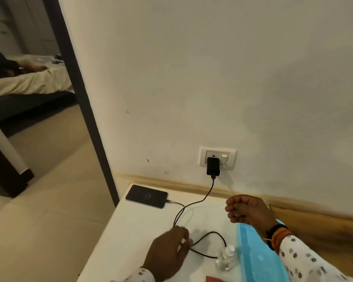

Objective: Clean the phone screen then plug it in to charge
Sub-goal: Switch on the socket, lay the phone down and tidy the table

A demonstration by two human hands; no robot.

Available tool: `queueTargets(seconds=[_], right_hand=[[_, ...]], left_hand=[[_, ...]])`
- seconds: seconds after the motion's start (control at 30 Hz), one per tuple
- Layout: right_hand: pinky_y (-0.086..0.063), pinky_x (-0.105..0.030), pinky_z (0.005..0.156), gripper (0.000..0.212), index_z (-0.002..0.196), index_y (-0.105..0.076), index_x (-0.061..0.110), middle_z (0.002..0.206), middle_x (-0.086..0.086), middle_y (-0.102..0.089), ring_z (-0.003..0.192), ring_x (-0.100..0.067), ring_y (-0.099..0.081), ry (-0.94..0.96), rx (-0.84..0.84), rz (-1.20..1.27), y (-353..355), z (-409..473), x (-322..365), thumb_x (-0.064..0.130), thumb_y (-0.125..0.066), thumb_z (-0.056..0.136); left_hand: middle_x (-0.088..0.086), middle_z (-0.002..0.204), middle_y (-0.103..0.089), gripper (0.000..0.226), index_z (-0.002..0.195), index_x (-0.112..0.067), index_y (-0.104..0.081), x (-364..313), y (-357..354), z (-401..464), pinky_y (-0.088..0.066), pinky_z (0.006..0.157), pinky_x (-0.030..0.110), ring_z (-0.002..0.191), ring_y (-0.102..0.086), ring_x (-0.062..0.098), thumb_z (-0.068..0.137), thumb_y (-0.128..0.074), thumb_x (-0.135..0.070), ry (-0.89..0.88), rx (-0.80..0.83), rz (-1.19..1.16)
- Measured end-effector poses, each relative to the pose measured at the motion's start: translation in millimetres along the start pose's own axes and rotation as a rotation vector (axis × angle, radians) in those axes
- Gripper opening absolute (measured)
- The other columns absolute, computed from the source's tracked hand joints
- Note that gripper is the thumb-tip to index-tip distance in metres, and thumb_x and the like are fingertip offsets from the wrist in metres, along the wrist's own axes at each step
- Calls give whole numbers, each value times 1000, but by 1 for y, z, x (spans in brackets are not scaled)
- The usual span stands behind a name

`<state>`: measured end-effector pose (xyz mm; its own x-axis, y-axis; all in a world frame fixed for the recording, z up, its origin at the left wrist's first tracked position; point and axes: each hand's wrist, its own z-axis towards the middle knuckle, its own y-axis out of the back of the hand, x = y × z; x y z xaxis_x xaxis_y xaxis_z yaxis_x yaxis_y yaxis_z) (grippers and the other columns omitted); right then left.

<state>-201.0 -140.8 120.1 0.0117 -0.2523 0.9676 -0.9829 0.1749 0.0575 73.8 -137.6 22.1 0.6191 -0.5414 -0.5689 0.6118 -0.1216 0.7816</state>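
1. Phone [146, 196] lies flat at the counter's [130, 237] far left corner, near the wall.
2. Charger [213, 166] sits in the wall socket [218, 157], above the counter and right of the phone.
3. Cable [194, 204] runs from the charger down to the counter, loops by the left hand [168, 251], and ends at the phone.
4. Bottle [225, 258] stands right of the left hand, just left of the cloth [253, 259].
5. Right hand [246, 209] hovers above the cloth's far end.

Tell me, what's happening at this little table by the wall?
A person is charging a phone. It lies flat at the table's far corner, its screen showing a faint icon, with a black cable running to a charger in the wall socket. The left hand holds the cable's slack loop; the right hand hovers loosely curled, holding nothing. A small clear bottle and a blue cloth sit nearby.
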Motion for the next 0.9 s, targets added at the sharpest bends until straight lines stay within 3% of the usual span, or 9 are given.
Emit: queueTargets(seconds=[0.13, 0.2, 0.3, 0.4, 0.5, 0.57, 0.63, 0.77, 0.9], right_hand=[[-59, -33, 59, 25, 90, -70, -6, 82, -24, -71, 65, -29, -67, 4, -7, 0, 2, -7, 0, -17, -48, 86], [-59, -33, 60, 25, 90, -71, -6, 82, -24, -72, 65, -28, -67, -1, -13, -9, 5, -10, -1, -17, -48, 85], [-59, -33, 60, 25, 90, -71, -6, 83, -24, -72, 65, -28, -67, -18, -23, -16, 9, -13, -4, -18, -49, 85], [-59, -33, 60, 25, 90, -71, -6, 84, -25, -71, 65, -28, -66, -30, -39, -10, 11, -14, -6, -18, -49, 84], [-59, -33, 60, 25, 91, -70, -7, 83, -25, -71, 66, -28, -66, -38, -42, -6, 11, -13, -8, -18, -48, 85], [-59, -34, 61, 25, 92, -70, -7, 84, -24, -71, 67, -29, -66, -42, -32, 2, 11, -14, -10, -18, -48, 85], [-59, -35, 62, 26, 92, -70, -6, 85, -25, -72, 68, -29, -67, -42, -34, 5, 13, -15, -12, -18, -48, 85], [-59, -34, 62, 28, 93, -70, -5, 87, -25, -72, 69, -28, -67, -29, -45, 28, 16, -21, -18, -20, -49, 83], [-60, -35, 64, 28, 95, -70, -5, 88, -24, -72, 72, -30, -67, -4, -60, 51, 19, -32, -23, -19, -48, 85]], left_hand=[[-14, 135, -57, 46, 130, -40, -57, 2, -19, -4, -53, 82, 27, 110, -59, 12, 89, -45, -58, -197, 379, 300], [-24, 119, -69, 33, 111, -50, -68, -1, -31, -6, -53, 60, 17, 83, -69, 5, 81, -55, -53, -166, 438, 287], [-23, 102, -74, 33, 101, -49, -71, -2, -53, -5, -49, 51, 16, 63, -68, 9, 90, -44, -34, -189, 355, 278], [-20, 101, -74, 35, 98, -42, -76, -10, -49, 1, -49, 52, 15, 66, -68, 9, 75, -55, -58, -54, 458, 316], [-10, 137, -60, 71, 124, -30, -69, -10, -52, 6, -53, 78, 22, 106, -64, 14, 76, -42, -74, 15, 425, 369], [-5, 164, -20, 79, 151, -20, -39, -10, -57, 11, -39, 104, 35, 140, -35, 20, 87, -34, -68, 201, 347, 308], [-4, 165, -4, 81, 154, -20, -29, -16, -58, 18, -33, 110, 38, 144, -24, 24, 88, -36, -66, 347, 350, 231], [-5, 155, -21, 73, 144, -18, -43, -18, -50, 18, -36, 109, 33, 136, -38, 21, 82, -54, -54, 468, 300, 13], [-11, 118, -64, 89, 150, -24, -27, -8, -39, 0, -43, 103, 24, 115, -58, 6, 73, -70, -31, 625, 225, -415]])
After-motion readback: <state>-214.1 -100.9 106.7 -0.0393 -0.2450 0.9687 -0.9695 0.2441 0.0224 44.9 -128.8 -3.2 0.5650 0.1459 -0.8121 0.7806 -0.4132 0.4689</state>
